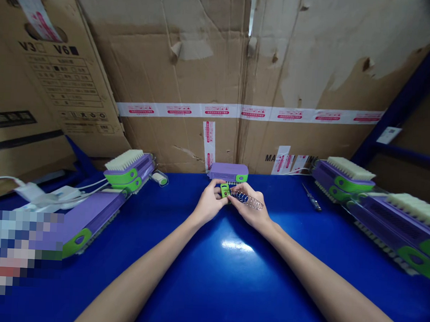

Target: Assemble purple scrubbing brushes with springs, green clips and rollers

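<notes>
Near the middle of the blue table, my left hand [208, 203] pinches a small bright green plastic part [225, 191] with a dark slot. My right hand [254, 215] is closed beside it, its thumb and fingertips at the part's right edge. A shiny metal coil spring [253, 201] lies along the right fingers, its far end stretching away from the green part. Whether the spring is joined to the part is too small to tell. Just behind both hands sits a purple and green device with bristles underneath [229, 171].
More purple and green bristled devices stand at left [96, 217] and right [388, 218], some stacked. A screwdriver-like tool [313, 199] lies to the right. White cables and a power strip [42, 195] are at left. Cardboard [183, 73] walls off the back.
</notes>
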`<state>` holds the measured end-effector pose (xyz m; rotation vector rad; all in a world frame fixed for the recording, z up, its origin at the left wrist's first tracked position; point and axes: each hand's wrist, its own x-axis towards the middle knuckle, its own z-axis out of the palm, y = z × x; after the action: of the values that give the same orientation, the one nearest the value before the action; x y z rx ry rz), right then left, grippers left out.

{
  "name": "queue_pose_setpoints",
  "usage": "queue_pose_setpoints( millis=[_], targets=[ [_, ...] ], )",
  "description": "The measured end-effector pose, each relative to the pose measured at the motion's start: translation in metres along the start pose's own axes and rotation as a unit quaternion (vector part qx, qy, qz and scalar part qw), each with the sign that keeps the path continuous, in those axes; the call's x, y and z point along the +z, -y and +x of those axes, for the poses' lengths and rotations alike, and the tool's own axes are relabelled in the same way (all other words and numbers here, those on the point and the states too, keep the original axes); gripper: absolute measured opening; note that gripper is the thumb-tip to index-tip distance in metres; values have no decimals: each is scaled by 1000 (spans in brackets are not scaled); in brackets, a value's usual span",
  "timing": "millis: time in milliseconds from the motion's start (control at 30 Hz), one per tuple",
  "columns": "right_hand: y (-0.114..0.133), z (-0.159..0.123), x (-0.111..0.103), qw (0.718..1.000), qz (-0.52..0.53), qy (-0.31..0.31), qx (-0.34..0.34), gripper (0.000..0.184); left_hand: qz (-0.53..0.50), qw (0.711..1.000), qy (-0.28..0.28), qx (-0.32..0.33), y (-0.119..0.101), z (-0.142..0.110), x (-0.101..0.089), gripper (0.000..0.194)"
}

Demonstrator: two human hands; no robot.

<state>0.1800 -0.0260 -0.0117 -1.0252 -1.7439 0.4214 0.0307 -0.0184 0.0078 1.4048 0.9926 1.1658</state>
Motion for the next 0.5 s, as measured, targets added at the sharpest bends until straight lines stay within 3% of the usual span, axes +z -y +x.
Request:
queue_pose_setpoints(
  millis=[233, 500],
  targets=[
    [-3, 0, -1, 1000, -13, 0, -9, 15, -66, 997, 30, -8, -1, -1, -2, 41],
    [-2, 0, -3, 999, -25, 2, -19, 13, 42, 999, 4, 27, 6, 0, -3, 42]
  ],
)
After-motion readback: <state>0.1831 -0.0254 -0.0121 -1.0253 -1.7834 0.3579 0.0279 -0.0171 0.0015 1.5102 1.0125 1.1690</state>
